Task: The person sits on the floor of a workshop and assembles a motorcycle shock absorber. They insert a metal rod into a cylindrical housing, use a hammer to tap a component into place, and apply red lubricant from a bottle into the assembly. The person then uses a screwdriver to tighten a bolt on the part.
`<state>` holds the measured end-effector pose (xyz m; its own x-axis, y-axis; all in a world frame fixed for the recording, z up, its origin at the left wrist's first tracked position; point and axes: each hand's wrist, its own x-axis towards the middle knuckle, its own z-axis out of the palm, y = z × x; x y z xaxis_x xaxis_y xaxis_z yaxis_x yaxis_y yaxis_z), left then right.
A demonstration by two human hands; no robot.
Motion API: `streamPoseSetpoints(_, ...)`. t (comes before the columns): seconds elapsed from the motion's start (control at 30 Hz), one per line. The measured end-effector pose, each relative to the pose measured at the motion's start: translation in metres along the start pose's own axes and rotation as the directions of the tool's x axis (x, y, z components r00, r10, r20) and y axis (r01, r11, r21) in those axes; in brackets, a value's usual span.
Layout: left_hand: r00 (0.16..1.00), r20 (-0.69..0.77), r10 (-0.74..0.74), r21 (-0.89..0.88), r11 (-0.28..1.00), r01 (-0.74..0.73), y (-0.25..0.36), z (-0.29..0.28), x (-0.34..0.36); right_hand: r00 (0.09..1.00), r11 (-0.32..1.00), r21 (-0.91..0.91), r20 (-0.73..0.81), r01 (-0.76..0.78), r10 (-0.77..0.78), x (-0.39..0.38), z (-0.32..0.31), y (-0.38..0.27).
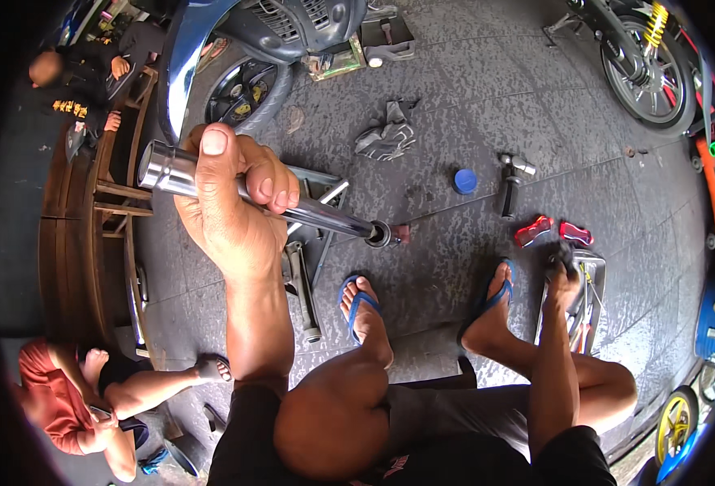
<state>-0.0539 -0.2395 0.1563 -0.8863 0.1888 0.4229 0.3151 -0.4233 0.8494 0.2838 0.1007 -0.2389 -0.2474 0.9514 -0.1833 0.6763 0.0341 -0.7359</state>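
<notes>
My left hand is raised at centre-left, fingers wrapped round a long chrome tube, its wide end to the left and a ring-shaped end at the right. My right hand is low on the right at an open metal tray, closed round a dark object that I cannot make out. Two red parts lie just beyond it. A hammer-like tool, a blue lid and grey gloves lie on the floor. Metal parts lie below the tube.
A motorcycle body stands at the back; another motorcycle's wheel is at the upper right. An orange jack-like object and a blue case line the right. A wooden bench runs along the left, with people sitting nearby.
</notes>
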Motion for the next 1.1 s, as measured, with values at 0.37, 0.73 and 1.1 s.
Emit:
streamPoseSetpoints(0.37, 1.0, -0.017, -0.011, -0.002, 1.0, 0.011, -0.013, 0.011, -0.001, 0.442, 0.388, 0.506, 0.014, 0.77, -0.897, -0.209, 0.134, -0.27)
streamPoseSetpoints(0.73, 0.999, 0.047, 0.013, -0.039, 0.999, -0.011, -0.016, 0.001, -0.001, 0.723, 0.556, 0.693, 0.071, 0.46, -0.687, -0.211, 0.176, -0.295)
streamPoseSetpoints(1.1, 0.979, 0.198, 0.042, -0.119, 0.993, -0.018, -0.016, -0.008, -0.001, 0.795, 0.849, 0.485, 0.59, -0.21, -0.14, -0.108, 0.118, -0.34)
